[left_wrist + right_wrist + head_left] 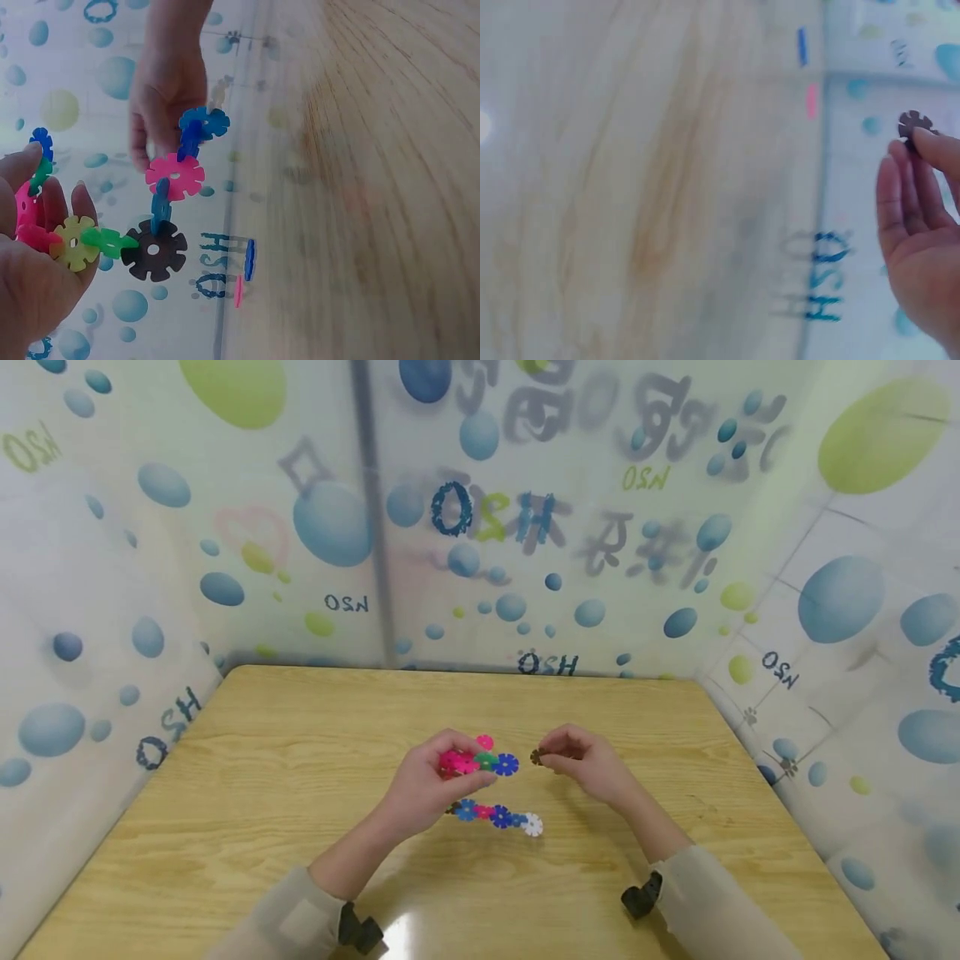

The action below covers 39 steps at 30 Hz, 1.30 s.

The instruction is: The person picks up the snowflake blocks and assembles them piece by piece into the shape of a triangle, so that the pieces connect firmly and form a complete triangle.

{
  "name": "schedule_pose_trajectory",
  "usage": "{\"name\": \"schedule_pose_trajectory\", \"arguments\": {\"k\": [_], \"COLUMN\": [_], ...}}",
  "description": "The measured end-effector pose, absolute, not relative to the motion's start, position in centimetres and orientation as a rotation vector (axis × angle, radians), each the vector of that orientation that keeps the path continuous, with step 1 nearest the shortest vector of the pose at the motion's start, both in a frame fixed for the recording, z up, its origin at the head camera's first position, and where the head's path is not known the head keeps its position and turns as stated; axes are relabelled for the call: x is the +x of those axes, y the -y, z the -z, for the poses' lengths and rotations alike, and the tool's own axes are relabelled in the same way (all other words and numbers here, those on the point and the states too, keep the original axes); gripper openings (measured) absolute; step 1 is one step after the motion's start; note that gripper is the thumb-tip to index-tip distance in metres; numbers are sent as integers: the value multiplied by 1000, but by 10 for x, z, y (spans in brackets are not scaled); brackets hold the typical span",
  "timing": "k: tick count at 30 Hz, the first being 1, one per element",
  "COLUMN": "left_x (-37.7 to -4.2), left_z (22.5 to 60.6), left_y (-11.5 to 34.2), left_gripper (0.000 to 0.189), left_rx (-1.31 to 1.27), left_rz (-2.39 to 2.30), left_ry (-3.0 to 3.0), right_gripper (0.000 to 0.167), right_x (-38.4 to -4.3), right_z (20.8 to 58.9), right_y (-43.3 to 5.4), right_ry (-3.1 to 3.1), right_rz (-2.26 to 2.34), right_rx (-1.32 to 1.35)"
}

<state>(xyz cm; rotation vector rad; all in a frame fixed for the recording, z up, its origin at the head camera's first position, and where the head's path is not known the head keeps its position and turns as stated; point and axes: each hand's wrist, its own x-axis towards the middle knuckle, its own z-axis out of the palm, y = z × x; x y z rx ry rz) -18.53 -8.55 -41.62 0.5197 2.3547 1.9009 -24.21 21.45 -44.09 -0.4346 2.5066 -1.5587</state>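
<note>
My left hand (427, 781) holds a chain of slotted plastic flower discs, with its thumb and fingers on the pink discs (463, 763). One end of the chain is a blue disc (506, 765), next to a green disc (486, 762). The rest hangs below the hand through yellow (73, 243), green and black (154, 250) discs to a white disc (532, 824) at the other end. To the right, my right hand (588, 764) pinches a single dark brown disc (914, 124) between thumb and fingers. It is apart from the chain's blue end.
A loose pink disc (238, 291) and a loose blue disc (250, 260) lie on the wooden table (300, 710) beyond the hands. A wall sheet (480, 593) printed with blue and green bubbles stands along the table's back edge.
</note>
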Motion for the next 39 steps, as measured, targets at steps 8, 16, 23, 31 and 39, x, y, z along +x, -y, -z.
{"name": "schedule_pose_trajectory", "arguments": {"k": [8,16,23,31,39], "left_x": [-186,-185,-185,-183,-183], "left_z": [417,417,417,414,414], "left_y": [85,85,85,84,83], "left_gripper": [25,24,24,26,26], "left_rx": [498,508,504,481,501], "left_rz": [-1910,-1916,-1908,-1906,-1903], "left_ry": [-2349,-2357,-2365,-2362,-2374], "right_gripper": [20,19,20,20,17], "right_x": [-204,-185,-183,-182,-182], "right_z": [411,399,400,399,402], "right_y": [-202,-190,-187,-184,-182], "right_ry": [-2423,-2359,-2379,-2395,-2420], "right_rz": [1842,1963,1977,2014,1996], "right_rx": [-599,-714,-738,-750,-804]}}
